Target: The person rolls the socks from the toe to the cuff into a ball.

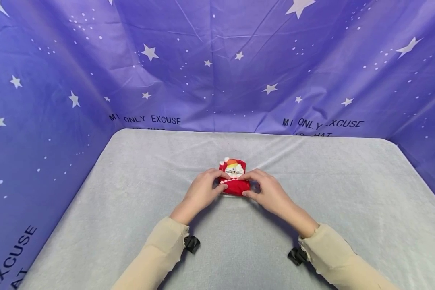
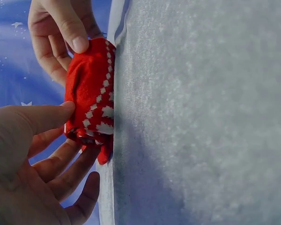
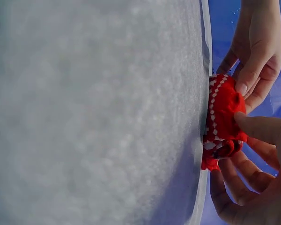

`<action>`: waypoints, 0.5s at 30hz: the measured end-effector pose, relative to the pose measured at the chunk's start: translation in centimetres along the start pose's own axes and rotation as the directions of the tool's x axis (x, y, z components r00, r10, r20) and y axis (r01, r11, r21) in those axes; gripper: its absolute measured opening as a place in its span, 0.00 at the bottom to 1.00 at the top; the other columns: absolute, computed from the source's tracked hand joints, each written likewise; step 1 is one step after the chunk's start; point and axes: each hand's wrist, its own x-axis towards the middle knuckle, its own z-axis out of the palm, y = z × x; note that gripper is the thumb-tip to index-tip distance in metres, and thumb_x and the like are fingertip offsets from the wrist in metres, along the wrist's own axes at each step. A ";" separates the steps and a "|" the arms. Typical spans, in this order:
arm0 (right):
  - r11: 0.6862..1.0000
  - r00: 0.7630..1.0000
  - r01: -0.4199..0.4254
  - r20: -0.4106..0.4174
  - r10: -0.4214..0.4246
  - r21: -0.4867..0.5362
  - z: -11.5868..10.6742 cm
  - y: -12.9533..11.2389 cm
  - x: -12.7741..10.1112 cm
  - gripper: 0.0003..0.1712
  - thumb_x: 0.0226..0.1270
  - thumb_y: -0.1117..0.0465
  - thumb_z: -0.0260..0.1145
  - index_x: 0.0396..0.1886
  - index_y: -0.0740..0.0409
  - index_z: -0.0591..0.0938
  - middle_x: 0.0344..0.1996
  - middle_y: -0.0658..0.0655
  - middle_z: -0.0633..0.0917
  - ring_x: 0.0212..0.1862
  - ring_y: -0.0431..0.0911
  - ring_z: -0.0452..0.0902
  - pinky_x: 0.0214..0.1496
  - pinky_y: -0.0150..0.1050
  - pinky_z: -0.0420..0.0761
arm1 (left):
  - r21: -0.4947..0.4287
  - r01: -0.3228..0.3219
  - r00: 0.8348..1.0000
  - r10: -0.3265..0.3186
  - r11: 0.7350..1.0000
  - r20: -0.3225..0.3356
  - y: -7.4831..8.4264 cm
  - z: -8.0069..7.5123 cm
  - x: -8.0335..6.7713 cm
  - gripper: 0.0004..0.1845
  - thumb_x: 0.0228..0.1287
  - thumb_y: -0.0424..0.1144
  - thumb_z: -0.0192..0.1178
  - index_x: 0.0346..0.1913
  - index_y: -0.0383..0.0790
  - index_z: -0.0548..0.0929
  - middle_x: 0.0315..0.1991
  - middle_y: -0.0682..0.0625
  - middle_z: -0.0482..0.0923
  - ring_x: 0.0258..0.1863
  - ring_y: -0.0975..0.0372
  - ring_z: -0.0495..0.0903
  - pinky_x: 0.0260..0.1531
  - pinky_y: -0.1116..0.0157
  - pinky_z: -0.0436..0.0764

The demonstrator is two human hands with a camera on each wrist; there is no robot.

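With our left hand (image 1: 204, 187) and right hand (image 1: 270, 192) we pinch opposite ends of the soft red fabric bundle with white trim and a white whiskered face (image 1: 236, 187), thumbs on the near side, fingers partly curled beyond. It sits on the pale grey cloth-covered table (image 1: 311, 181), around mid-width. We do best to press both ends evenly, since uneven pressure could skew or loosen its folds.

Beige sleeves (image 1: 156, 249), black wrist attachments (image 1: 192, 244)
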 end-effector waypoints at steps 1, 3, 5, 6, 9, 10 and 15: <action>1.000 1.000 -0.003 0.003 0.003 0.004 0.0 0.1 0.1 0.22 0.56 0.64 0.76 0.52 0.53 0.84 0.47 0.55 0.86 0.46 0.48 0.80 0.49 0.46 0.78 | -0.003 0.000 1.000 0.000 1.000 0.001 0.0 0.0 0.0 0.12 0.63 0.37 0.68 0.49 0.46 0.86 0.53 0.46 0.84 0.58 0.50 0.80 0.61 0.51 0.76; 1.000 1.000 -0.012 0.010 0.012 0.015 0.1 0.2 0.2 0.21 0.57 0.64 0.76 0.52 0.53 0.84 0.47 0.55 0.86 0.48 0.49 0.81 0.51 0.48 0.79 | -0.019 -0.001 1.000 0.001 1.000 0.003 -0.2 -0.1 0.0 0.12 0.63 0.37 0.68 0.50 0.47 0.86 0.54 0.46 0.83 0.59 0.51 0.80 0.63 0.51 0.75; 0.999 1.000 -0.018 0.019 0.018 0.031 0.1 0.3 0.3 0.21 0.58 0.64 0.75 0.52 0.54 0.84 0.48 0.56 0.86 0.51 0.51 0.82 0.53 0.51 0.80 | -0.037 -0.001 1.000 0.001 0.999 0.002 -0.4 -0.1 0.0 0.13 0.63 0.37 0.68 0.51 0.47 0.86 0.55 0.46 0.83 0.61 0.51 0.79 0.64 0.51 0.74; 0.999 0.999 -0.023 0.023 0.022 0.040 0.1 0.3 0.4 0.20 0.58 0.64 0.75 0.52 0.54 0.84 0.48 0.56 0.86 0.51 0.52 0.82 0.53 0.51 0.80 | -0.045 -0.001 1.000 0.001 0.999 0.000 -0.5 -0.1 -0.1 0.13 0.63 0.37 0.68 0.51 0.47 0.86 0.55 0.46 0.83 0.61 0.51 0.79 0.65 0.51 0.74; 0.997 0.999 -0.038 0.035 0.035 0.074 0.0 0.6 0.7 0.20 0.58 0.65 0.74 0.52 0.57 0.84 0.48 0.58 0.86 0.49 0.52 0.82 0.52 0.50 0.81 | -0.065 -0.003 1.000 0.003 0.998 -0.007 -0.7 -0.1 -0.1 0.15 0.62 0.36 0.68 0.52 0.47 0.85 0.56 0.47 0.82 0.62 0.52 0.78 0.65 0.51 0.74; 0.995 0.998 -0.047 0.039 0.044 0.086 0.0 0.7 0.7 0.20 0.59 0.65 0.74 0.52 0.57 0.84 0.47 0.58 0.86 0.49 0.52 0.82 0.51 0.49 0.81 | -0.070 -0.004 1.000 0.004 0.998 -0.008 -0.8 -0.1 -0.2 0.15 0.62 0.35 0.68 0.52 0.46 0.85 0.56 0.47 0.82 0.62 0.52 0.78 0.65 0.51 0.74; 0.985 0.993 -0.104 0.075 0.094 0.137 -0.2 1.2 1.2 0.18 0.61 0.65 0.72 0.52 0.58 0.85 0.48 0.60 0.86 0.49 0.54 0.82 0.51 0.49 0.82 | -0.086 -0.021 1.000 0.020 0.996 -0.019 -1.1 0.0 -0.2 0.18 0.61 0.33 0.69 0.54 0.46 0.83 0.57 0.47 0.81 0.62 0.52 0.78 0.65 0.51 0.74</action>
